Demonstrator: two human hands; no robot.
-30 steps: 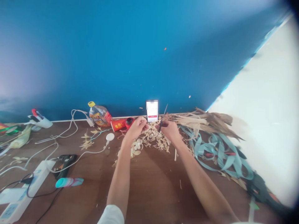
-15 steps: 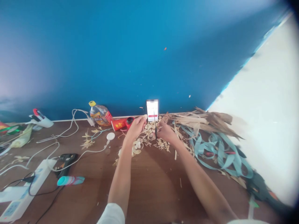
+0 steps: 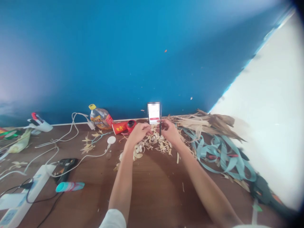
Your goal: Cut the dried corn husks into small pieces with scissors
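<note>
Watching the feed, I see my left hand (image 3: 140, 130) pinched shut on a pale husk scrap (image 3: 149, 128) just above the heap of husk shavings (image 3: 154, 144) on the brown wooden surface. My right hand (image 3: 169, 131), close beside it, is curled tight around dark scissors (image 3: 160, 125), blades pointing up. A phone (image 3: 154, 113) stands just behind, against the blue wall.

text: none legible | bottle label (image 3: 102, 119), cup print (image 3: 120, 127): too blurred

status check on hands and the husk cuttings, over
Right hand shut on dark thin scissors, blades pointing up. Left hand curled beside them, hold unclear. Pale dried husk cuttings heaped under both. White phone propped behind.
</note>
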